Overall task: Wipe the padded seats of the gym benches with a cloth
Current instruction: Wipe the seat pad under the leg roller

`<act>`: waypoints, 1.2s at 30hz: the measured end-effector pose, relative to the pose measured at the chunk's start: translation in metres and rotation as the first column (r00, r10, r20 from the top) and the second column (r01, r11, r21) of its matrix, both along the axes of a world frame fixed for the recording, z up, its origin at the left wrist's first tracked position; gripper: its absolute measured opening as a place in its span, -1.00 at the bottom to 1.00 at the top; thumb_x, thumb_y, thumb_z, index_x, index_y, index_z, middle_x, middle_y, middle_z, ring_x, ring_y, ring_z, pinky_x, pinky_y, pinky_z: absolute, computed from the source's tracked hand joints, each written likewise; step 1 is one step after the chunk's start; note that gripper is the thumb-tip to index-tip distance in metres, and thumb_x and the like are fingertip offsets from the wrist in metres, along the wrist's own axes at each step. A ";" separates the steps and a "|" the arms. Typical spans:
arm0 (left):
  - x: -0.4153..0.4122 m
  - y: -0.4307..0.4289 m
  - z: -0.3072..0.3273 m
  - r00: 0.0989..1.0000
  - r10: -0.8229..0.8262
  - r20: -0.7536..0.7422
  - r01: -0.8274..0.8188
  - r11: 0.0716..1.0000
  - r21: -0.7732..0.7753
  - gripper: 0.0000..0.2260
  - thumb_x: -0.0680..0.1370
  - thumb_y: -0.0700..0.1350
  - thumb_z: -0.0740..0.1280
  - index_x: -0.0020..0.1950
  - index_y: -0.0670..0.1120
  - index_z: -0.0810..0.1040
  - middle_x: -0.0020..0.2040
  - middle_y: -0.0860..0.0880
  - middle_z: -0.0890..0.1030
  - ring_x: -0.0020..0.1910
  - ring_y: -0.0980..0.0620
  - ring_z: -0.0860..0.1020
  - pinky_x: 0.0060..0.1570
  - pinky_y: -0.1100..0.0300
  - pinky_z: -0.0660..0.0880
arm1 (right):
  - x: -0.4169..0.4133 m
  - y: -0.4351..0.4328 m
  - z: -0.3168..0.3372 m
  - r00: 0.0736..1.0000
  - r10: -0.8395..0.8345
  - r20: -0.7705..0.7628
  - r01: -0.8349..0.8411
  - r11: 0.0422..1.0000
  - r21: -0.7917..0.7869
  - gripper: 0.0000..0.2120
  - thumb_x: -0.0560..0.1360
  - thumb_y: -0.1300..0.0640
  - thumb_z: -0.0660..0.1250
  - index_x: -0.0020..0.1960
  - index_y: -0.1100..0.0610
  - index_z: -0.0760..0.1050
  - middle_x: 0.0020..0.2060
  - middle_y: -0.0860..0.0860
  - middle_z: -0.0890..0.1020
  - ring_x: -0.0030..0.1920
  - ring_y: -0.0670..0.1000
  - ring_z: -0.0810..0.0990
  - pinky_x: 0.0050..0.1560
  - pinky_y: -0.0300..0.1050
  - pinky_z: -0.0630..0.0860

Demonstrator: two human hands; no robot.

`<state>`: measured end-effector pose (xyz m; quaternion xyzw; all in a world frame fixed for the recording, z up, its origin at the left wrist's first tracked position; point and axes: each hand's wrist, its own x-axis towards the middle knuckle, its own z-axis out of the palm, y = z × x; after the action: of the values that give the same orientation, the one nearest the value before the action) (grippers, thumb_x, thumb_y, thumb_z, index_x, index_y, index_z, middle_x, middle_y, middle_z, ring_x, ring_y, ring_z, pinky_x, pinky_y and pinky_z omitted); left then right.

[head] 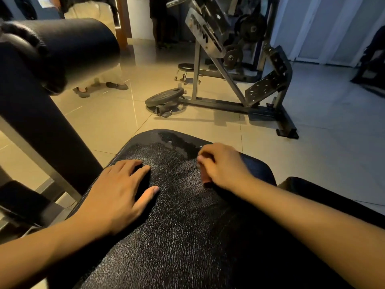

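Black grained-leather padded bench seat [183, 215] lies under both my hands, with a wet sheen at its far end; I judge most still needs wiping. My left grip [112, 190] presses flat and open. My right grip [223, 165] is curled, and I cannot tell whether it holds a cloth.

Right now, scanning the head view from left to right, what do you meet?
Left to right: black roller pad → left hand, flat on the padded seat → weight plate → right hand, fingers curled → perforated footplate of the machine behind.
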<state>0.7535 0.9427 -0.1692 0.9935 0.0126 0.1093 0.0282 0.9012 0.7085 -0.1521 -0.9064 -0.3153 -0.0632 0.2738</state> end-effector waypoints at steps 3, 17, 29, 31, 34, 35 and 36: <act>0.000 0.000 -0.001 1.000 -0.001 -0.004 0.001 1.000 -0.001 -0.33 0.60 0.41 -0.03 0.48 0.02 0.46 0.41 -0.01 0.49 0.40 -0.04 0.42 0.35 -0.05 0.41 | -0.029 0.009 0.001 0.958 0.286 0.021 -0.282 0.953 -0.110 -0.88 0.63 0.02 0.30 0.07 -0.01 0.60 -0.04 -0.03 0.57 0.00 0.04 0.54 0.05 -0.02 0.48; 0.001 0.002 0.002 1.000 0.006 -0.011 -0.006 1.000 -0.018 -0.31 0.57 0.44 -0.04 0.49 0.05 0.45 0.42 0.02 0.47 0.39 -0.01 0.41 0.38 -0.02 0.38 | 0.040 -0.038 -0.001 0.994 -0.095 0.056 0.098 0.994 -0.051 -0.88 0.62 0.07 0.29 0.06 -0.02 0.61 0.00 0.02 0.65 0.05 0.11 0.57 0.06 -0.01 0.47; -0.001 0.001 0.001 1.000 0.011 0.015 -0.010 1.000 -0.029 -0.29 0.57 0.44 -0.04 0.51 0.05 0.45 0.42 0.03 0.48 0.39 0.01 0.41 0.36 0.02 0.38 | -0.005 -0.035 0.014 0.983 0.176 -0.041 -0.181 0.963 -0.201 -0.66 0.53 0.25 0.34 0.23 -0.04 0.66 0.09 0.00 0.60 0.13 0.03 0.55 0.23 -0.04 0.46; 0.000 0.000 0.002 1.000 0.013 0.015 -0.013 1.000 -0.020 -0.30 0.57 0.43 -0.03 0.50 0.05 0.45 0.42 0.03 0.48 0.39 0.01 0.41 0.35 0.03 0.37 | 0.015 -0.042 0.008 0.993 0.116 -0.010 -0.116 0.979 -0.165 -0.67 0.54 0.25 0.33 0.23 0.00 0.66 0.09 0.04 0.61 0.13 0.09 0.56 0.22 -0.01 0.46; -0.001 -0.002 0.002 1.000 0.021 0.010 -0.021 1.000 -0.004 -0.32 0.57 0.42 -0.01 0.49 0.05 0.46 0.41 0.03 0.49 0.38 0.01 0.41 0.35 0.02 0.38 | 0.063 -0.064 0.005 0.976 -0.212 0.043 0.216 0.960 -0.178 -0.70 0.59 0.21 0.30 0.27 0.05 0.64 0.18 0.12 0.63 0.20 0.18 0.55 0.24 -0.01 0.44; -0.001 -0.002 0.002 1.000 0.022 0.008 -0.022 1.000 0.001 -0.33 0.58 0.42 -0.01 0.49 0.04 0.46 0.41 0.03 0.49 0.38 0.01 0.41 0.34 0.02 0.38 | 0.072 -0.069 0.002 0.960 -0.277 0.046 0.281 0.946 -0.163 -0.72 0.60 0.20 0.29 0.27 0.06 0.64 0.20 0.12 0.63 0.20 0.19 0.55 0.24 -0.02 0.44; -0.001 -0.002 0.002 1.000 0.022 0.006 -0.022 1.000 0.004 -0.32 0.58 0.42 -0.01 0.49 0.04 0.46 0.40 0.03 0.49 0.38 0.01 0.42 0.34 0.02 0.38 | 0.073 -0.066 -0.001 0.953 -0.299 0.050 0.303 0.938 -0.165 -0.73 0.62 0.19 0.28 0.26 0.07 0.64 0.19 0.13 0.61 0.19 0.20 0.55 0.20 -0.02 0.45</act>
<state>0.7521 0.9404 -0.1672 0.9930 0.0233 0.1128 0.0252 0.9746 0.6421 -0.1527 -0.9633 -0.1805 -0.0882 0.1781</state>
